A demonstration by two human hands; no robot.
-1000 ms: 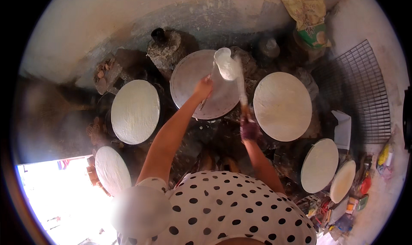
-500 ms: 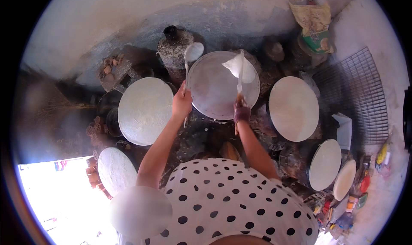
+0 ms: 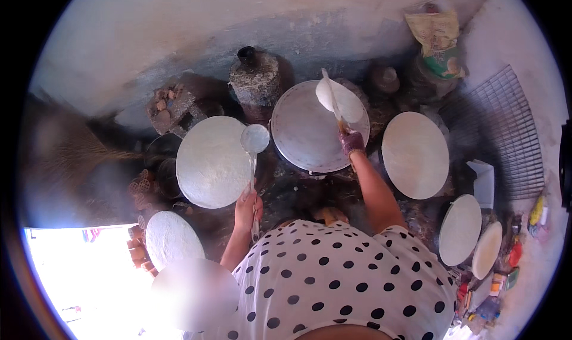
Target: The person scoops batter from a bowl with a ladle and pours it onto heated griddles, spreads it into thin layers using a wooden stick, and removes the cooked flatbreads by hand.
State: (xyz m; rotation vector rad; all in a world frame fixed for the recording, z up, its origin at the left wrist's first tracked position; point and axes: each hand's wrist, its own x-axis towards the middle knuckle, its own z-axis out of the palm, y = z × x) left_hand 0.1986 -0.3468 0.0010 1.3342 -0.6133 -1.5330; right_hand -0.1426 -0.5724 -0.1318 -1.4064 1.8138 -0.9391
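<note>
My left hand [image 3: 247, 211] is closed round the handle of a metal ladle [image 3: 255, 139]. The ladle's whitish round bowl sits over the right edge of a large pale disc [image 3: 210, 164]. Over the round grey griddle [image 3: 298, 125] in the middle, my right hand [image 3: 351, 142], in a dark reddish glove, grips a thin wooden stick [image 3: 335, 102]. The stick's far end crosses a thin white sheet [image 3: 350, 105] at the griddle's far right; I cannot tell whether the sheet lies flat or hangs from the stick. Another large pale disc [image 3: 415, 155] is to the right.
More pale discs stand at the lower left [image 3: 173, 240] and lower right [image 3: 460, 230]. A crusted canister [image 3: 256, 81] with a black opening stands behind the griddle. A wire grid [image 3: 506, 137] leans at the right wall, with a sack [image 3: 435, 33] behind. Twigs [image 3: 98, 152] lie left.
My left hand has drawn the ladle back toward my body, away from the griddle's far left. The stick in my right hand has tilted to the left, and the white sheet's pointed corner no longer shows.
</note>
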